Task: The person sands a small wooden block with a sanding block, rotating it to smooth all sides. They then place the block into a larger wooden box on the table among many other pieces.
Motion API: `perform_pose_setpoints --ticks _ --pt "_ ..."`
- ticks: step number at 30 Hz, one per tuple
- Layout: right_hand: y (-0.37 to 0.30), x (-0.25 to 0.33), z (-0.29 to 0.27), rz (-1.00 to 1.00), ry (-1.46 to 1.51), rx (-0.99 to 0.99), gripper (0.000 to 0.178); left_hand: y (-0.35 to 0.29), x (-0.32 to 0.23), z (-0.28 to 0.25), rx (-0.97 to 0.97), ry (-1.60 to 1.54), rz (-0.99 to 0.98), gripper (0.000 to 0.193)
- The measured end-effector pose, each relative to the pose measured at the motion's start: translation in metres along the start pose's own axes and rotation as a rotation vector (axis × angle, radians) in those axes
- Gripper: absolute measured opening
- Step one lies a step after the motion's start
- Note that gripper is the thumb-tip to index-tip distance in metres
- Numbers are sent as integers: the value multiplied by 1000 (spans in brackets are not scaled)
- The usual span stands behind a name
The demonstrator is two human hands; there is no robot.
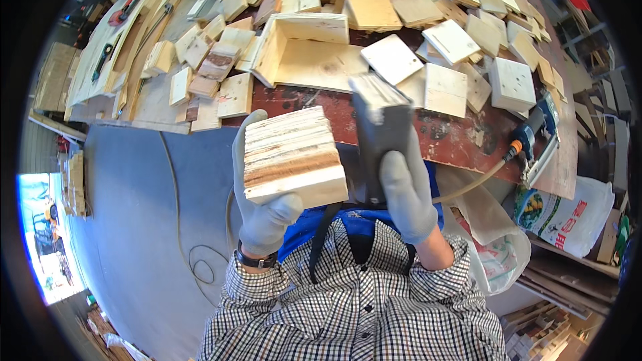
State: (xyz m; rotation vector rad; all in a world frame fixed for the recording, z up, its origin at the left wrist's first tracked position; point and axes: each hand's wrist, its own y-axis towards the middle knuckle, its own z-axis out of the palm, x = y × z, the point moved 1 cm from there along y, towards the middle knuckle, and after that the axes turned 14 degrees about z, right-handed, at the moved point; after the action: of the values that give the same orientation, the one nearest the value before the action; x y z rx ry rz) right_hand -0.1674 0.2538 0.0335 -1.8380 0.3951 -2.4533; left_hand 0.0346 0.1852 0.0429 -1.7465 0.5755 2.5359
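Two gloved hands are up close to the camera here, each holding a piece of wood above the near edge of the bench. The left hand (264, 210) is wrapped around a square stack of boards (293, 155), fingers behind it and thumb under the bottom edge. That block faces the camera with its layered edge, the layer lines running roughly left to right and tilted a bit up on the right. It's pale wood with a couple of darker brown bands and rough saw marks.

The right hand (406, 194) is closed on a dark grey board (381, 144) that stands nearly upright, long axis pointing away from the person toward the bench, with a striped pale end on top. The two pieces sit just beside each other; I can't tell if they touch.

Behind them is a reddish-brown workbench (461, 140) littered with loads of small square offcuts, plus an open-sided wooden box (307, 50). A power tool with a hose (535, 137) lies at the right edge. The floor (134, 214) is grey, with a thin cable on it, and a printed sack (568, 217) sits lower right.
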Motion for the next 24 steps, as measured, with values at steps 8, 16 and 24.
perform_pose_setpoints --ticks 8,16,24 --pt "-23 -37 -26 -352 -741 -3 82 -5 23 -30 -242 -314 -221 81" --pt "33 62 -12 -559 -857 -69 69 -2 26 -10 -137 -652 -402 81" --pt "-4 34 -26 -657 -1028 253 73 -1 26 -12 -262 -677 -441 77"
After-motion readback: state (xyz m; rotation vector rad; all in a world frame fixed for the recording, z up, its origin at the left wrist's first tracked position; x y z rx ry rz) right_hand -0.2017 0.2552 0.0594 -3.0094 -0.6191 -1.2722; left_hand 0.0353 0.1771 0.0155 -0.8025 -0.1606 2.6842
